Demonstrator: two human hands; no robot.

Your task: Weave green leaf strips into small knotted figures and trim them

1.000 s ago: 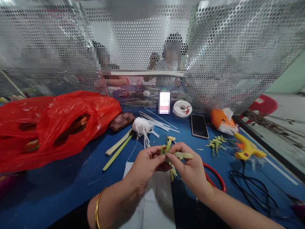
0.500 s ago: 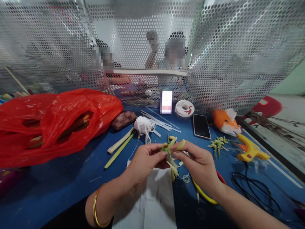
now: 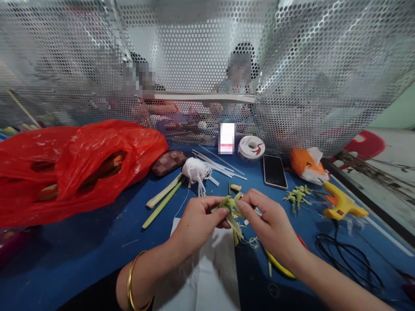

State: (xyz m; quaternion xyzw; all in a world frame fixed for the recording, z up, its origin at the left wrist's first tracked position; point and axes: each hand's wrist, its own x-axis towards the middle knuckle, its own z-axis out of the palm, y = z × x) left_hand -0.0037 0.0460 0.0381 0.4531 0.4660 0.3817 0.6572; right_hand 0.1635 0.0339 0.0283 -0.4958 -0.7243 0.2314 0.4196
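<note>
1. Left hand (image 3: 201,220), lower centre of the frame: thumb and forefinger pinched together on the green leaf piece (image 3: 231,204), the other fingers curled under. There is a gold bangle (image 3: 130,283) on the wrist.
2. Right hand (image 3: 270,224), just right of centre: thumb and forefinger closed on the same green leaf piece from the other side. Fingertips of both hands almost meet.
3. The green leaf piece is held clear of the blue table (image 3: 97,246), at centre frame between the two hands. It is folded or knotted at the top, with pale yellow-green strip ends hanging below the fingers.
4. Below the hands, a white sheet (image 3: 210,272) lies flat on the table and runs to the bottom edge.
5. Under the right wrist there is a curved yellow and red handle (image 3: 281,268), mostly hidden; I cannot tell what tool it is.
6. Left of frame: a large red plastic bag (image 3: 81,164), crumpled, with openings showing.
7. Middle distance, left to right:
   - a checkered pouch (image 3: 167,162)
   - a white thread bundle (image 3: 194,169)
   - two long green stalks (image 3: 162,199) lying side by side
   - white strips (image 3: 220,167)
   - a tape spool (image 3: 251,147)
   - a dark phone (image 3: 275,171) lying flat
8. Right of frame: an orange fox figure (image 3: 308,165), small green woven bits (image 3: 296,194), a yellow glue gun (image 3: 343,203), and a black cord (image 3: 350,259) looped near the lower right.
9. Upper frame: a perforated metal screen (image 3: 324,65) stands across the table's far side. People are seated behind it, seen only dimly.
</note>
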